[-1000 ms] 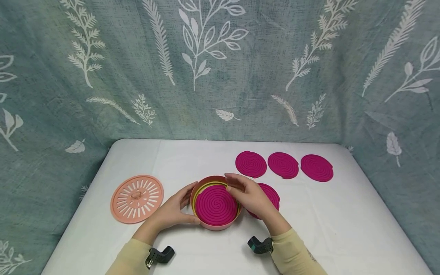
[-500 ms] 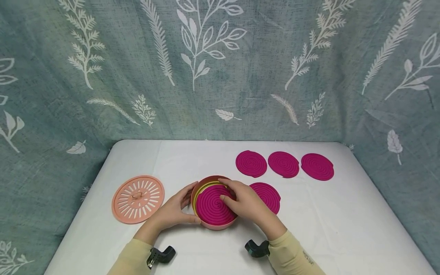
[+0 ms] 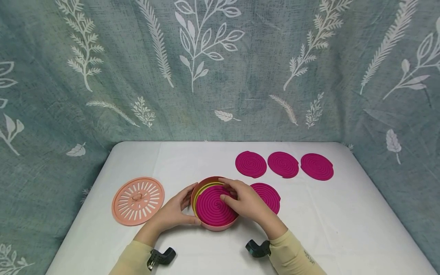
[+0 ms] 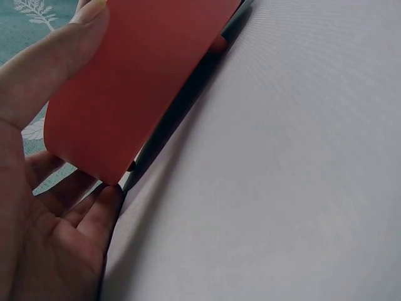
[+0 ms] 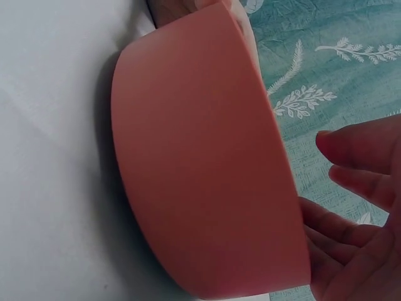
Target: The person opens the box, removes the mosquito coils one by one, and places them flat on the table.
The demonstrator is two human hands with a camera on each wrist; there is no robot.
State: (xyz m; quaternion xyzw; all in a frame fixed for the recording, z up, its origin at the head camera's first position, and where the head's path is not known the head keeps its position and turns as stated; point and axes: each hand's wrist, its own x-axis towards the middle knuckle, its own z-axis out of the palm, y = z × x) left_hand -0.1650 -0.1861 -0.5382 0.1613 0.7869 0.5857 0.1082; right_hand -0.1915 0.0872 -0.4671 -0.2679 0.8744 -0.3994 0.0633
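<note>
A round pink box [image 3: 215,228] stands at the middle of the table. On top inside it lies a magenta mosquito coil [image 3: 213,208], with yellow ring-shaped edges around it. My left hand [image 3: 175,210] grips the box's left side, thumb at the front, fingers round behind; the left wrist view shows the fingertips at its wall. My right hand [image 3: 245,198] is over the box's right rim, its thumb above the coil. In the right wrist view the thumb and one finger stay apart from the rim, while other fingers pass partly behind it. Whether they touch the coil is hidden.
A pink slotted lid [image 3: 138,201] with a small raised loop lies at the left. Another magenta coil [image 3: 268,196] lies flat just right of the box, partly behind my right hand. Three more magenta coils [image 3: 283,165] lie in a row toward the back right.
Over the last second my right hand has shifted left from the box's rim, so the thumb is over the coil. The left hand and the box have stayed in place.
</note>
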